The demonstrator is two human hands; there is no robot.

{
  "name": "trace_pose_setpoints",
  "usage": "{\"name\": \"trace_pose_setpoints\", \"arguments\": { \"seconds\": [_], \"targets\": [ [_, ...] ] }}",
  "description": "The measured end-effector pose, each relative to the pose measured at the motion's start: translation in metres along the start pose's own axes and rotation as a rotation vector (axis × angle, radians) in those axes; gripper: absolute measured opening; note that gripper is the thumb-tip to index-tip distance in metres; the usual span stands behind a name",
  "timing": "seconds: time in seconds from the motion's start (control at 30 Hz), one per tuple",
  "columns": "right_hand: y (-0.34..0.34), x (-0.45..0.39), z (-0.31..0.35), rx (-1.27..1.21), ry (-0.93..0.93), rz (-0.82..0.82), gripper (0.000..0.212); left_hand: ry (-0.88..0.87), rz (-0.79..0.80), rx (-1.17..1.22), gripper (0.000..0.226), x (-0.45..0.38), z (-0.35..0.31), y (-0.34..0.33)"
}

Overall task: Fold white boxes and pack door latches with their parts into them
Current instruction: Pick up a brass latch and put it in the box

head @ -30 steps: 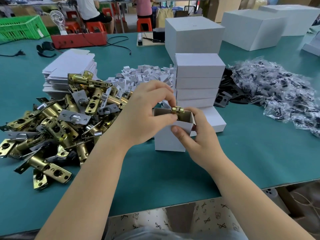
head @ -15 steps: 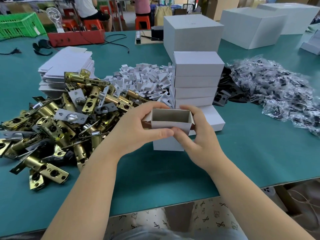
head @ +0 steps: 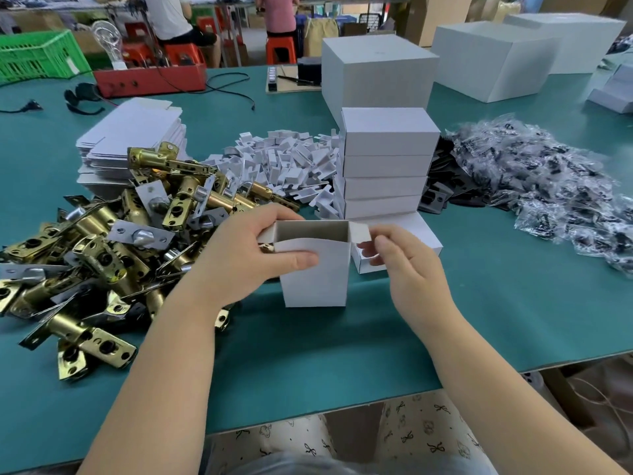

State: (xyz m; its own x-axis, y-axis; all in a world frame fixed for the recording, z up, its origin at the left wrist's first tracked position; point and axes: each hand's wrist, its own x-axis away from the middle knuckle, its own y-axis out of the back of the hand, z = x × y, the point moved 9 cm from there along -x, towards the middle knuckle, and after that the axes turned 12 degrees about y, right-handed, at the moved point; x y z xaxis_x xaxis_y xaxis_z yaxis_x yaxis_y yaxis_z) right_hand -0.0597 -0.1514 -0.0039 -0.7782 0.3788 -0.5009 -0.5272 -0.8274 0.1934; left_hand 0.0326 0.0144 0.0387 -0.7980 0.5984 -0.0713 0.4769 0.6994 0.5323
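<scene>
At nine o'clock from the centre of the green table [head: 479,320] lies a heap of brass door latches [head: 102,255], their tubes pointing every way. Behind the heap, toward ten o'clock, sits a stack of flat white box blanks [head: 137,132]. At eleven o'clock, just right of the latches, is a pile of small white card inserts [head: 284,159].

The left hand [head: 239,262] grips the open white box [head: 313,269] at the centre: its thumb lies across the near face, pointing toward three o'clock, and its fingers curl round the far left corner of the rim. The box stands upright on the table, long axis vertical, its open mouth facing up; its inside shows brown-grey card. Whether anything lies inside it cannot be told.

Just right of the box, at its three o'clock, the right hand [head: 407,265] has its fingers curled round the box's right-side flap [head: 359,233], which stands up from the rim; the fingertips touch the flap.

Behind the box, at twelve o'clock, rises a stack of closed white boxes [head: 387,159], lying flat with their long axes running left to right, and one more closed box [head: 411,241] lies beside the right hand. A large white carton [head: 376,73] stands farther back. At two o'clock spreads a heap of clear bags of dark parts [head: 548,193].
</scene>
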Motion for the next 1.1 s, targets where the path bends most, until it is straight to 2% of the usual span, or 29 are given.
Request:
{"name": "trace_pose_setpoints", "arguments": {
  "seconds": [0.07, 0.13, 0.2, 0.27, 0.3, 0.33, 0.4, 0.47, 0.6, 0.7, 0.83, 1.0, 1.1],
  "targets": [
    [-0.006, -0.002, -0.003, 0.109, -0.02, 0.092, 0.026, 0.02, 0.032, 0.012, 0.044, 0.0, 0.003, 0.003],
    [-0.018, -0.009, 0.001, 0.374, 0.062, 0.253, 0.026, 0.021, 0.047, 0.034, 0.045, 0.0, 0.004, 0.005],
    [-0.03, -0.021, 0.021, 0.675, 0.272, 0.34, 0.025, 0.026, 0.077, 0.074, 0.043, 0.0, 0.005, 0.004],
    [-0.044, -0.029, 0.044, 0.853, 0.539, 0.403, 0.027, 0.028, 0.122, 0.088, 0.041, 0.001, 0.004, 0.0],
    [-0.05, -0.031, 0.047, 0.912, 0.605, 0.462, 0.029, 0.028, 0.139, 0.096, 0.04, 0.002, 0.004, -0.002],
    [-0.057, -0.035, 0.044, 0.975, 0.596, 0.552, 0.032, 0.029, 0.148, 0.106, 0.039, 0.002, 0.003, -0.003],
    [-0.066, -0.046, 0.026, 1.104, 0.464, 0.679, 0.038, 0.035, 0.158, 0.116, 0.038, 0.002, 0.003, -0.004],
    [-0.074, -0.055, 0.006, 1.141, 0.291, 0.777, 0.037, 0.047, 0.17, 0.127, 0.041, 0.002, 0.005, -0.005],
    [-0.088, -0.068, -0.014, 1.236, 0.153, 0.908, 0.032, 0.065, 0.219, 0.159, 0.042, 0.002, 0.008, -0.008],
    [-0.09, -0.073, -0.02, 1.27, 0.059, 0.937, 0.027, 0.059, 0.229, 0.144, 0.042, 0.003, 0.007, -0.01],
    [-0.094, -0.077, -0.024, 1.321, 0.05, 0.902, 0.028, 0.062, 0.232, 0.149, 0.043, 0.002, 0.007, -0.011],
    [-0.089, -0.081, -0.024, 1.23, 0.011, 0.764, 0.03, 0.056, 0.216, 0.165, 0.043, 0.002, 0.006, -0.01],
    [-0.077, -0.08, -0.015, 0.993, 0.107, 0.57, 0.03, 0.038, 0.201, 0.144, 0.043, 0.002, 0.005, -0.01]
  ]
}}
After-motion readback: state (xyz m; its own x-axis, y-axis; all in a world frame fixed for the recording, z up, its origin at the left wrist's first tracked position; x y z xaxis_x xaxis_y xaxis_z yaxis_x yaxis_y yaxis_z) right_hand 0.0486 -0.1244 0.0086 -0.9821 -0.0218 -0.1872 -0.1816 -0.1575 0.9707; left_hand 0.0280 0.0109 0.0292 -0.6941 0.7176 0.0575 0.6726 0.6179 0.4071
